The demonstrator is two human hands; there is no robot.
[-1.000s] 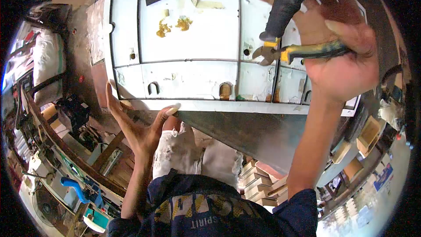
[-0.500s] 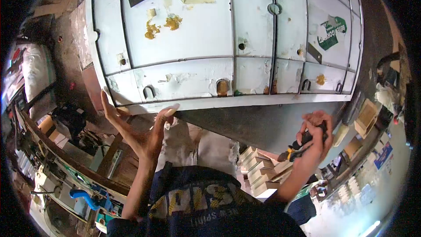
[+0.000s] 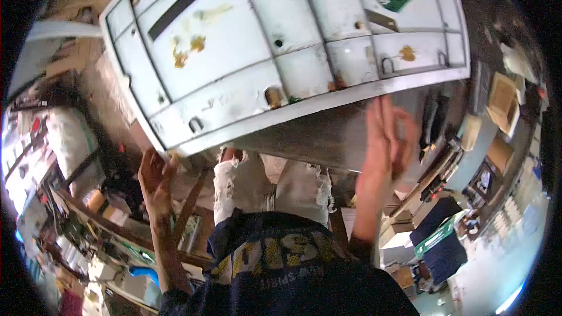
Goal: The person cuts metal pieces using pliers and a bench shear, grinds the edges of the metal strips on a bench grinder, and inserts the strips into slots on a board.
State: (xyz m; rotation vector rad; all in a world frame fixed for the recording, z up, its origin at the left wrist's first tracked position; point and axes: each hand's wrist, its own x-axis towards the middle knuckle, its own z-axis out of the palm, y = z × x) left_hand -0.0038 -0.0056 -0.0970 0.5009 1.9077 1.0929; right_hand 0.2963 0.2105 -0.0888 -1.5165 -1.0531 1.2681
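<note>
At the near left corner of the white panel [image 3: 228,41], my left hand [image 3: 156,178] is bending its fingers close against the frame; whether they are clenching it or only bracing it, I cannot tell. From that corner the panel is spreading away ahead of both my hands, its near edge slanting to the far side of my right hand [image 3: 383,146]. That right hand is pointing its fingers at the edge, just below it, and is blurring; I cannot tell whether the tips are touching.

Ahead of my left hand, brown-yellow blobs [image 3: 181,58] are sticking to the panel, and a dark strip [image 3: 187,3] is lying beyond them. Ahead of my right hand, a brownish patch [image 3: 407,53] is marking the surface, with a short dark bar [image 3: 380,20] and a torn green label [image 3: 400,0] sitting farther off. Between my hands, a grey surface [image 3: 293,134] is showing below the edge, and nearer me are showing my pale frayed trousers [image 3: 234,193]. Just right of my right hand, a long dark object [image 3: 432,118] is lying, too blurred to name; farther right, a wooden box [image 3: 502,99] is standing. Well left of my left hand, a white sack [image 3: 70,140] is slumping.
</note>
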